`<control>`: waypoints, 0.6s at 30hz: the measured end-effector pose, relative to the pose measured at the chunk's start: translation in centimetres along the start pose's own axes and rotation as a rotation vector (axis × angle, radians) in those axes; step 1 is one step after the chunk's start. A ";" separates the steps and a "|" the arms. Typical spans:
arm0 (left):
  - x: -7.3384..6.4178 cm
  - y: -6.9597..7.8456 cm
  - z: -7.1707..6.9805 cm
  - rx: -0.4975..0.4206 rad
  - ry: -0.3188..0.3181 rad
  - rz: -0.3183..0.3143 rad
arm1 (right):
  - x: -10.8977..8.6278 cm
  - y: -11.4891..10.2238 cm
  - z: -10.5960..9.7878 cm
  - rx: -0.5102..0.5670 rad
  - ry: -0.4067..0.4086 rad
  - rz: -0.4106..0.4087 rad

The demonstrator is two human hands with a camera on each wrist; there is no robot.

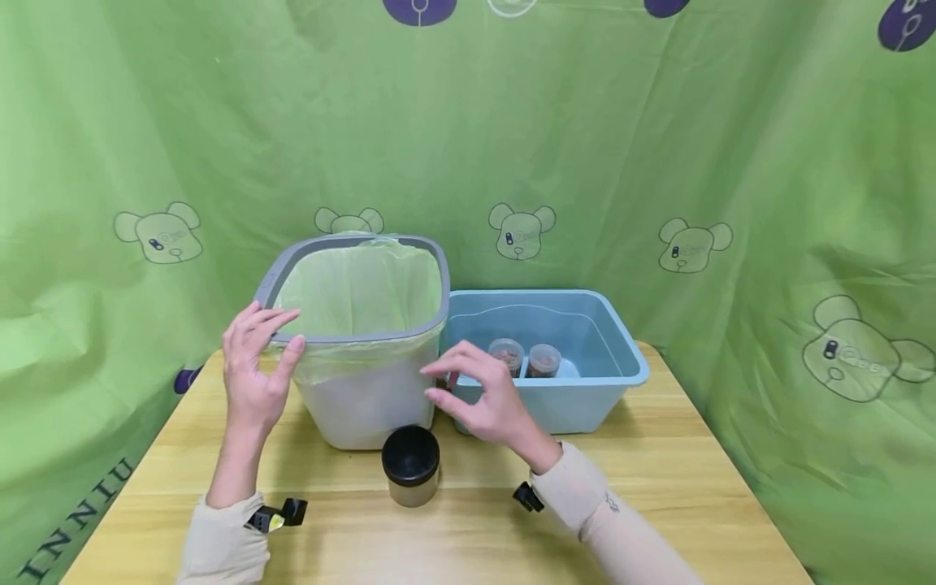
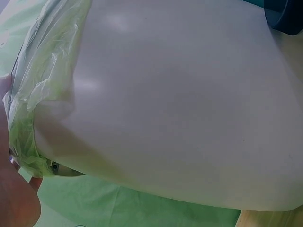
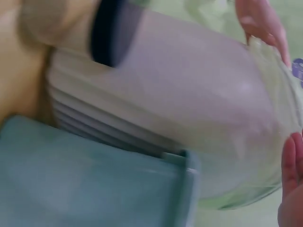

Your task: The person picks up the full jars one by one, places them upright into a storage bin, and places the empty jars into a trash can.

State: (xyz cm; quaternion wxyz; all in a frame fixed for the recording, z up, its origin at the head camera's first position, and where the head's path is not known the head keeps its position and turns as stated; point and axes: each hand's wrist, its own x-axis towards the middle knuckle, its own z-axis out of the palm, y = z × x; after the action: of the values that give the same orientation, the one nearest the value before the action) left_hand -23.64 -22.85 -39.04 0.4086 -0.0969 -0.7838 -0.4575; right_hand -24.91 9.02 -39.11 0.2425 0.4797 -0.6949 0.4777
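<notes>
A light-coloured trash bin [image 1: 358, 406] with a grey rim [image 1: 366, 336] stands on the table, a pale green bag [image 1: 351, 284] lining it and folded over the edge. My left hand [image 1: 252, 366] is at the rim's front left corner, fingers extended along it and thumb apart. In the left wrist view, that hand [image 2: 18, 198] is partly out of frame beside the bag's fold. My right hand [image 1: 478, 390] is raised between the bin and the blue tub [image 1: 570, 406], thumb and fingers apart, nothing between them. A jar with a black lid [image 1: 411, 457] stands in front of the bin.
Inside the tub are two small clear cups [image 1: 543, 360] with brownish contents. The tub stands close against the bin's right side on the wooden table [image 1: 351, 536]. A green curtain [image 1: 607, 146] with bear prints hangs behind and at both sides.
</notes>
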 end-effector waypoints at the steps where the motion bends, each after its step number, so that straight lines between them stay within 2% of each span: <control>1: -0.1 0.0 0.0 0.001 -0.003 -0.003 | -0.6 0.2 0.1 0.006 -0.041 0.023; 6: -0.4 -0.1 0.2 -0.006 -0.003 -0.012 | -3.1 0.9 0.7 0.009 -0.257 0.148; 12: -0.3 -0.1 0.2 -0.003 -0.004 -0.001 | -4.6 1.6 1.5 -0.061 -0.508 0.311; 18: 0.1 0.0 0.1 -0.001 0.001 0.004 | -5.1 2.3 2.4 -0.081 -0.658 0.359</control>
State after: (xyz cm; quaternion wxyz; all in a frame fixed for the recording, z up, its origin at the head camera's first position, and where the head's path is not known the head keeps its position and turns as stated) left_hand -23.73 -22.83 -39.03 0.4099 -0.0985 -0.7831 -0.4573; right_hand -24.51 9.26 -45.15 -0.0627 0.4681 -0.8270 0.3050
